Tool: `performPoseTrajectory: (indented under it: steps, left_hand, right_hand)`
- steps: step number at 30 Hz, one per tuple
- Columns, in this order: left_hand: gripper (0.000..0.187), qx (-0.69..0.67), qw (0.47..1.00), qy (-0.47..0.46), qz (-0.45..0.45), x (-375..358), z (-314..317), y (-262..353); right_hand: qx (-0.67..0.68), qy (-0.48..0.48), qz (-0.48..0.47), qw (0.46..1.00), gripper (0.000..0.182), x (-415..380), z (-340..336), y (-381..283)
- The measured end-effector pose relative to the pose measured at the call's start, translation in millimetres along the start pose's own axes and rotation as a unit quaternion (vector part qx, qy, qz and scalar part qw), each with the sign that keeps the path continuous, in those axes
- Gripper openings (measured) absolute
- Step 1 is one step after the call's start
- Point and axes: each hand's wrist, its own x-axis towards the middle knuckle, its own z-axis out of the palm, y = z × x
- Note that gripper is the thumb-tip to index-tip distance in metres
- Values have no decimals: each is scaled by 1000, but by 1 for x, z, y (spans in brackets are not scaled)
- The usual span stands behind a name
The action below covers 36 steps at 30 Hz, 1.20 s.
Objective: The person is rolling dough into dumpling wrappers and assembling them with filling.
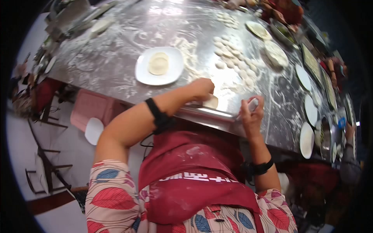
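At the near edge of the steel table, my left hand (202, 88) is closed with its fingers curled at the rim of a small round dough wrapper (211, 102). The wrapper lies on the metal, partly under that hand. To the right, my right hand (251, 112) is wrapped round a pale, rod-like rolling pin (253, 104); much of the pin is hidden by the fingers. Beyond my left forearm stands a white square plate (140, 72) holding flat round wrappers (158, 63). Several small dough pieces (233, 54) lie floured beyond my hands.
Loose flour (186, 52) covers parts of the steel table (120, 58). Larger dough (276, 53) lies at the right, near white plates (311, 110) and a metal bowl (326, 132). A pink bin (91, 106) stands below the table's left side. Other people work across the table.
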Motion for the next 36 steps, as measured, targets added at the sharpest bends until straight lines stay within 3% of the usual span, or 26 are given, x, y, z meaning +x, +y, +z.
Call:
performPoseTrajectory:
  steps: [2, 5, 7, 10, 13, 16, 20, 23, 26, 28, 29, 32, 35, 36]
  left_hand:
    - [14, -78, 994, 4, -71, -8, -8, 5]
    - [11, -160, 980, -47, -105, -9, -15, 11]
    - [14, -59, 996, -31, -62, -2, -17, 16]
    - [21, -17, 998, -13, -66, 12, -13, 14]
    - [20, -39, 996, -65, -50, 8, -15, 12]
    - [16, -91, 992, -36, -76, -1, -10, 9]
    - [17, -96, 992, -67, -46, -6, -13, 18]
    - [20, -45, 998, -5, -52, 10, -7, 15]
    - [21, -41, 997, -42, -44, 12, -10, 19]
    - [18, -12, 997, -67, -29, 8, -13, 22]
    - [17, -34, 996, -62, -45, 7, -12, 20]
    - [16, -95, 990, -81, -72, 3, -12, 17]
    - [16, -96, 991, -78, -50, 5, -12, 25]
    - [21, -65, 995, -62, -53, 8, -13, 27]
  right_hand:
    - [37, -1, 14, 999, 23, -21, -6, -1]
    - [-21, 8, 2, 1000, 23, 11, 5, 15]
    - [-49, 11, -33, 998, 23, 49, 24, 29]
    - [-30, -19, 30, 999, 26, 74, 39, 26]
    - [-59, 7, -37, 998, 24, 45, 21, 26]
    - [58, -2, 60, 996, 23, -4, 0, -4]
    - [-9, 11, 32, 999, 25, 22, 13, 6]
    - [-56, 1, -4, 998, 26, 67, 36, 27]
    - [-56, 15, -21, 998, 26, 59, 32, 25]
    - [-24, -2, 21, 999, 26, 24, 11, 12]
    - [10, -9, 56, 998, 26, 8, 3, 4]
    - [37, 4, 33, 999, 25, -11, -3, -6]
    - [-59, 24, -40, 997, 23, 33, 16, 18]
    - [-6, -1, 19, 1000, 25, 46, 23, 18]
